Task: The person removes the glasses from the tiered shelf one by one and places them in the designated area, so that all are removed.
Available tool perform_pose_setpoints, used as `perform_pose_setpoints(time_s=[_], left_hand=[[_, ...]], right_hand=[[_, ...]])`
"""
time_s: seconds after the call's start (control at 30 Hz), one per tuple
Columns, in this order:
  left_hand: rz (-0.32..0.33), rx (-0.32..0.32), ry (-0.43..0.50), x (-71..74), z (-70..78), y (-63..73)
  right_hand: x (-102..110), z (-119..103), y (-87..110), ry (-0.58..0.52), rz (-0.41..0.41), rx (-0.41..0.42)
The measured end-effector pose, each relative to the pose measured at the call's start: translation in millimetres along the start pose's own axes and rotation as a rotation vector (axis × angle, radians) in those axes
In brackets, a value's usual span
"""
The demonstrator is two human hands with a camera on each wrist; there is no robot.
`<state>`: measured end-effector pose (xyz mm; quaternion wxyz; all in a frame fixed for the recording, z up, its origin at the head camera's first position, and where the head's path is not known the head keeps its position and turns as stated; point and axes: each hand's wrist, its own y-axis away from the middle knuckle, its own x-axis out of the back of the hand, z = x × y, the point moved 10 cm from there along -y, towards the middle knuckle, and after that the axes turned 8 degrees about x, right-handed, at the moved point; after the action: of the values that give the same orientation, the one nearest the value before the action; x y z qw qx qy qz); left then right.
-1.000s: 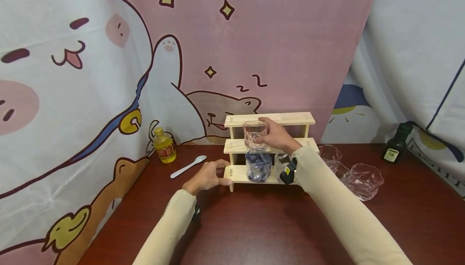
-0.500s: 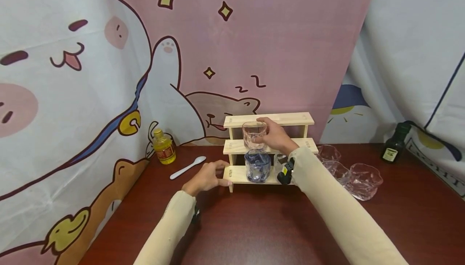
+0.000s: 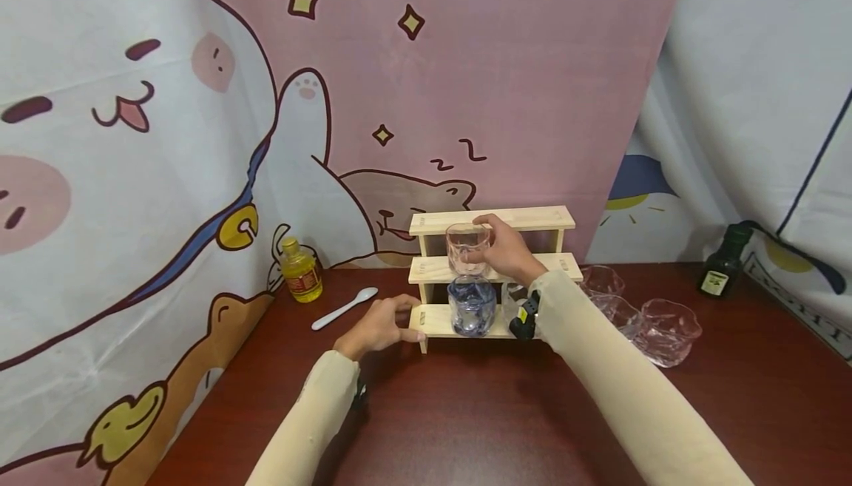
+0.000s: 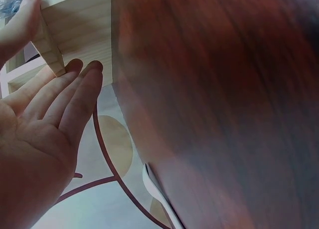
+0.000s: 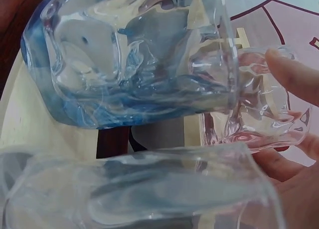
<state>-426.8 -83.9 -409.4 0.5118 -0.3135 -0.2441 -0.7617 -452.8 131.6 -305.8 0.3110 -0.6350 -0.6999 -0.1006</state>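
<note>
A three-tier wooden rack [image 3: 492, 270] stands on the dark table. My left hand [image 3: 382, 323] holds the left end of its lowest board, thumb at the front edge; in the left wrist view the board's end [image 4: 49, 47] lies between thumb and fingers. With thumb and fingers, my right hand [image 3: 509, 251] grips a pinkish clear glass [image 3: 466, 248] at the left part of the middle tier. A blue-tinted glass [image 3: 471, 307] sits on the lowest tier just in front. Beside it, a clear glass [image 3: 512, 299] is partly hidden behind my right wrist.
Several clear glass bowls [image 3: 665, 331] stand right of the rack. A dark green bottle [image 3: 724, 262] is at the far right. To the left are a yellow oil bottle [image 3: 301, 271] and a white spoon [image 3: 342, 308]. A printed cloth [image 3: 532, 86] hangs behind.
</note>
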Motion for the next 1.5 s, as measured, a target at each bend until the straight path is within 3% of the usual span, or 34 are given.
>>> perform_pose_setpoints(time_s=[0.57, 0.83, 1.13, 1.5], left_hand=[[-0.014, 0.000, 0.020, -1.4, -0.9, -0.6], [-0.018, -0.013, 0.048, -3.6, -1.9, -1.6], [-0.009, -0.012, 0.020, -2.5, -2.8, -0.4], [0.000, 0.000, 0.006, -1.0, -2.5, -1.3]], right_hand=[[8, 2, 6.6, -0.023, 0.099, -0.038], [14, -6, 8.3, -0.034, 0.135, 0.016], [21, -17, 10.9, -0.035, 0.121, 0.016], [46, -22, 20.6, -0.039, 0.102, 0.020]])
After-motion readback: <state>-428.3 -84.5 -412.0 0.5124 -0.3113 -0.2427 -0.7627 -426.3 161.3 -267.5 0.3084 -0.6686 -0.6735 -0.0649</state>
